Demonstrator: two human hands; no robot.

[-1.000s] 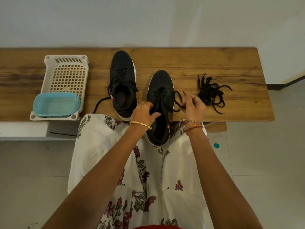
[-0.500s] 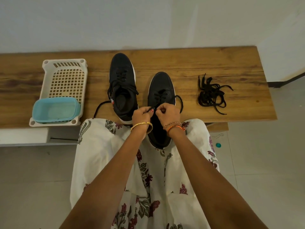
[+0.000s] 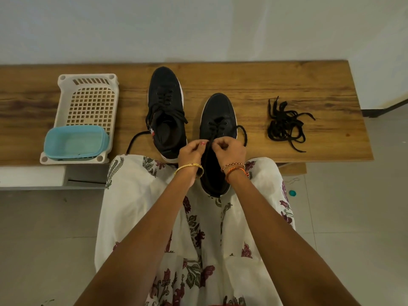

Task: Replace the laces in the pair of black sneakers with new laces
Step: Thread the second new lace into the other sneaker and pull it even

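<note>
Two black sneakers (image 3: 166, 111), one loose lace bundle (image 3: 284, 125) right of my hands.

My left hand (image 3: 191, 151) and right hand (image 3: 229, 149) pinch the lace (image 3: 212, 134) of the near sneaker (image 3: 217, 120), toe pointing away from me.

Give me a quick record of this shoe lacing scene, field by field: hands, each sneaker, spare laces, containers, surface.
left hand: pinches lace of near sneaker
right hand: pinches the same lace
near sneaker: heel over table edge, on lap
far sneaker: on table, laced, ends loose
loose laces: black heap, right of sneakers
white basket: left on table
blue tub: inside basket's near end
table: wooden
</note>
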